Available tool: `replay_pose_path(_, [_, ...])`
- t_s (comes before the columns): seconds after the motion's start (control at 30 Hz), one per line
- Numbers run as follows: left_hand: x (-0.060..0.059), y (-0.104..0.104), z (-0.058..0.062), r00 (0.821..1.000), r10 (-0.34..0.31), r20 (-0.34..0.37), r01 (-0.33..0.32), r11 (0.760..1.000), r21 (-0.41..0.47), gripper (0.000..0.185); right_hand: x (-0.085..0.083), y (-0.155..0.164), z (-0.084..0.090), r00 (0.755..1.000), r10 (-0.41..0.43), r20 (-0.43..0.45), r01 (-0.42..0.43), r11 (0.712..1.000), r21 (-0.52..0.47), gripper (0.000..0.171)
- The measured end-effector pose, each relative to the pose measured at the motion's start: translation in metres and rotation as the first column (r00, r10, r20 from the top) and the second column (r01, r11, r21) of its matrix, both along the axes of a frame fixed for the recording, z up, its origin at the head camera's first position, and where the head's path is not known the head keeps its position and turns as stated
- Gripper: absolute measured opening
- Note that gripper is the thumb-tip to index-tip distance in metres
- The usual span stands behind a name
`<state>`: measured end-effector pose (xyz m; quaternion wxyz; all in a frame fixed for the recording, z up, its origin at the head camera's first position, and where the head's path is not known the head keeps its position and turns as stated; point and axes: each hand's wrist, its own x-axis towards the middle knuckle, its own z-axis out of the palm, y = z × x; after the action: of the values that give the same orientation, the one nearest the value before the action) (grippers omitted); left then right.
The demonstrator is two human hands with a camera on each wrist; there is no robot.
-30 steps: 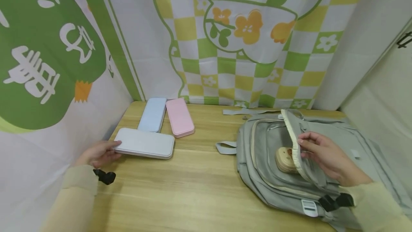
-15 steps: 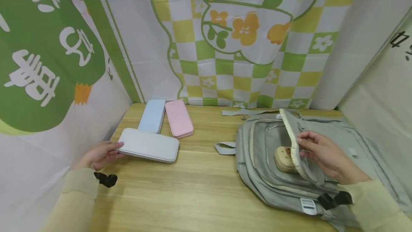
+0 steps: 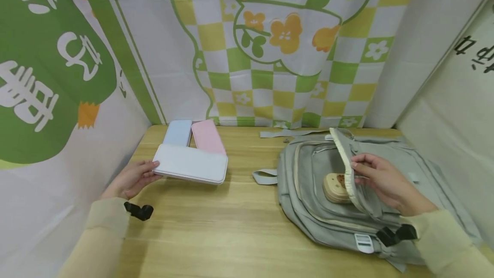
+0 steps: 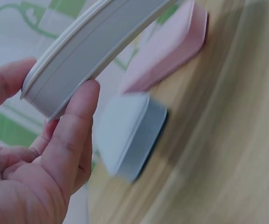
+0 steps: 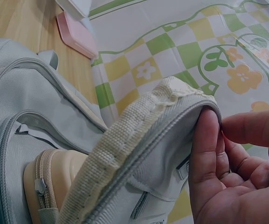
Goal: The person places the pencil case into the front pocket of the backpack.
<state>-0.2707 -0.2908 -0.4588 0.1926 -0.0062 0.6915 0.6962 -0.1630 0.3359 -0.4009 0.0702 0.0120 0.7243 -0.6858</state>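
Left hand is gripping the white case, now lifted rightward off the tabletop; right hand is pinching the backpack flap open.

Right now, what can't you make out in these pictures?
- Head view: inside of the backpack pocket, hidden by its raised flap; the beige pouch shows only partly.
- Head view: blue case and pink case, near ends covered by the white case.
- Left wrist view: blue case blurred.
- Right wrist view: right hand cut off by the edge.
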Motion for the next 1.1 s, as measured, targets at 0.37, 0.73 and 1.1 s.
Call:
replay_pose_path(0.37, [-0.012,0.075,0.012,0.994,0.105,0.034,-0.108,0.989,0.106,0.048,-0.001,0.001,0.003,1.0,0.006,-0.001,-0.006,1.0,0.007,0.014])
replay_pose_path(0.73, [-0.027,0.152,0.001,0.98,0.179,0.088,-0.194,0.956,0.22,0.037,0.003,0.003,0.005,1.0,0.001,-0.016,-0.001,1.0,0.0,0.015])
replay_pose_path(1.1, [-0.03,0.22,-0.006,0.98,0.178,0.086,-0.193,0.953,0.233,0.038,0.008,0.007,0.006,1.0,-0.004,-0.03,0.004,1.0,0.0,0.017])
